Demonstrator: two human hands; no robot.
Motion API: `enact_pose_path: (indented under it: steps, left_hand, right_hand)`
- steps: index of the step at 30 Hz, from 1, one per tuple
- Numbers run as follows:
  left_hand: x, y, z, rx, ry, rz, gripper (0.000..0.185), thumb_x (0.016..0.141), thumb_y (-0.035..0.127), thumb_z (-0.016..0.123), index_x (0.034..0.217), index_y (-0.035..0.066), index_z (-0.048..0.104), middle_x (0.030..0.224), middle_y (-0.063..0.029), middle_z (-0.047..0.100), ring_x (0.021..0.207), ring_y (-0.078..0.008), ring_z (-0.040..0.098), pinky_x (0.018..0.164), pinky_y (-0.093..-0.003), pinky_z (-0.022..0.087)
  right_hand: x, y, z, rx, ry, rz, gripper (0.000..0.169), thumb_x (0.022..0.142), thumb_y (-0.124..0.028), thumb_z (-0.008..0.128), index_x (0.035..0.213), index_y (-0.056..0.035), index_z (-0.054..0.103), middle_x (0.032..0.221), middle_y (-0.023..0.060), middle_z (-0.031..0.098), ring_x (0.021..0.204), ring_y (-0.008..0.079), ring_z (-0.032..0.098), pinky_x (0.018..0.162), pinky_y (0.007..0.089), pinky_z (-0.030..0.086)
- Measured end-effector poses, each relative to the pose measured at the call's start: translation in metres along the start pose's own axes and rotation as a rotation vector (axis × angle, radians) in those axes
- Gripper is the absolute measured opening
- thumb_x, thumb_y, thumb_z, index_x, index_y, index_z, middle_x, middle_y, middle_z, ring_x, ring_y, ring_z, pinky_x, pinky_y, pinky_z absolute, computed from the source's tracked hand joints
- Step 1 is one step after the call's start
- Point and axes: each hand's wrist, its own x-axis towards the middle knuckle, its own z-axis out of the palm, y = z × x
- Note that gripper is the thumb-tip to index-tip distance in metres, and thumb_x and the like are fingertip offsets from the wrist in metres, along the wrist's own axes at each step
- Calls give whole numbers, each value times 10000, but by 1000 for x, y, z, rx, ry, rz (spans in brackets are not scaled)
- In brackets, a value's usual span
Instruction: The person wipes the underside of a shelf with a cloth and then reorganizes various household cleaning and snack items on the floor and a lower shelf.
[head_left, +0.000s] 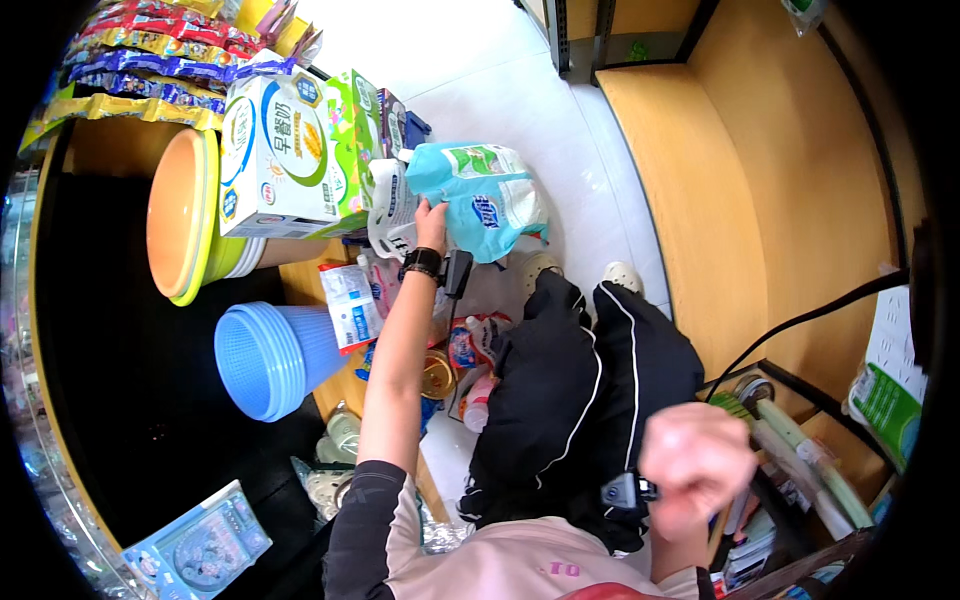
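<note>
My left hand (430, 225) grips the lower left edge of a blue detergent refill pouch (487, 199), the fingers partly hidden. That pouch has a white cap at its upper left corner. Right beside the wrist is a white pouch (390, 196) with printing. Blurred by motion, my right hand (697, 465) is raised near my right thigh, curled like a fist, with nothing visible in it. A red and white packet (349, 306) and a pink pouch (385, 281) lie beside my left forearm.
Milk cartons (285, 150) stand beside nested plastic basins (176, 214). Stacked blue wastebaskets (259, 360) lie on a black surface (112, 375). Hanging snack packets (150, 64) fill the upper left. A wooden shelf unit (697, 165) and black cable (810, 315) are at right. Bottles and packets crowd my feet.
</note>
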Motion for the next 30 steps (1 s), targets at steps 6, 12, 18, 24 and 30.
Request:
enact_pose_path:
  steps: [6, 12, 18, 24, 30]
  left_hand:
    - [-7, 11, 5, -83, 31, -150, 305, 772, 17, 446, 1074, 25, 488, 972, -70, 567, 838, -199, 559, 710, -325, 470]
    - [-6, 9, 17, -246, -62, -177, 293, 806, 6, 422, 1093, 42, 470, 995, -74, 551, 829, -198, 555, 713, -345, 470]
    - [-19, 17, 57, -380, -265, -165, 381, 814, -26, 402, 1185, 57, 399, 1044, -86, 523, 845, -191, 547, 740, -346, 466]
    - [-27, 17, 68, -402, -303, -239, 397, 869, 122, 397, 1263, 92, 353, 1181, -46, 482, 1062, -187, 462, 868, -380, 380]
    - [-25, 15, 71, -557, -307, -259, 361, 890, 277, 398, 1170, 58, 456, 1182, -71, 482, 1079, -204, 454, 923, -366, 341]
  right_hand:
    - [48, 19, 3, -514, -183, 498, 183, 769, -80, 599, 630, -11, 502, 473, 35, 424, 389, 79, 380, 381, 238, 288]
    - [110, 123, -41, -821, -371, 625, 225, 811, -213, 528, 826, 8, 566, 661, 117, 566, 591, 184, 540, 560, 295, 425]
    - [124, 254, -46, -955, -563, 699, 317, 770, -257, 501, 938, 2, 571, 875, 202, 612, 841, 323, 593, 750, 367, 455]
    - [113, 339, -14, -1015, -541, 810, 507, 736, -312, 521, 1081, 49, 434, 985, 252, 571, 955, 360, 549, 837, 406, 430]
    - [122, 351, -10, -823, -484, 648, 686, 618, -327, 625, 1094, 114, 405, 992, 273, 541, 980, 356, 530, 830, 388, 436]
